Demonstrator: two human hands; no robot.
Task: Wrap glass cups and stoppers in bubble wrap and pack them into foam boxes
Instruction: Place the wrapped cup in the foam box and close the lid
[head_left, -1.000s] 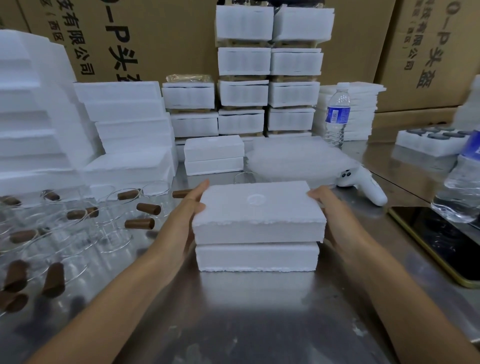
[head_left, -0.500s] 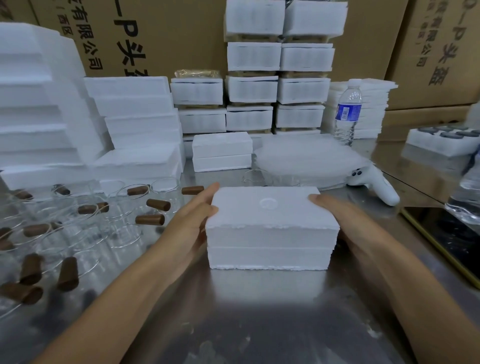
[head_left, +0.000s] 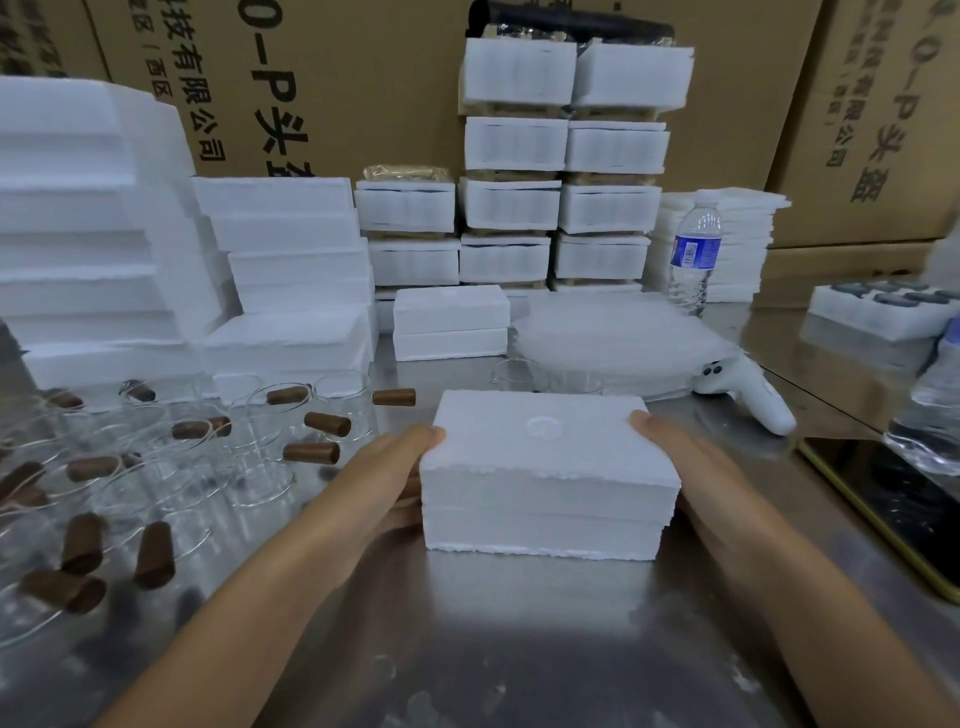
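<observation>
The person's left hand (head_left: 397, 467) and right hand (head_left: 685, 465) are bare, and both forearms are bare as far as the frame's lower edge shows them.

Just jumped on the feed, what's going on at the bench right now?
A person has both hands on a closed foam box that sits on the steel table. The left hand presses flat on its left end and the right hand on its right end, with the lid seated on the base. Unwrapped glass cups and brown stoppers lie to the left. A pile of bubble wrap sits behind the box, with stacked boxes at the back.
</observation>
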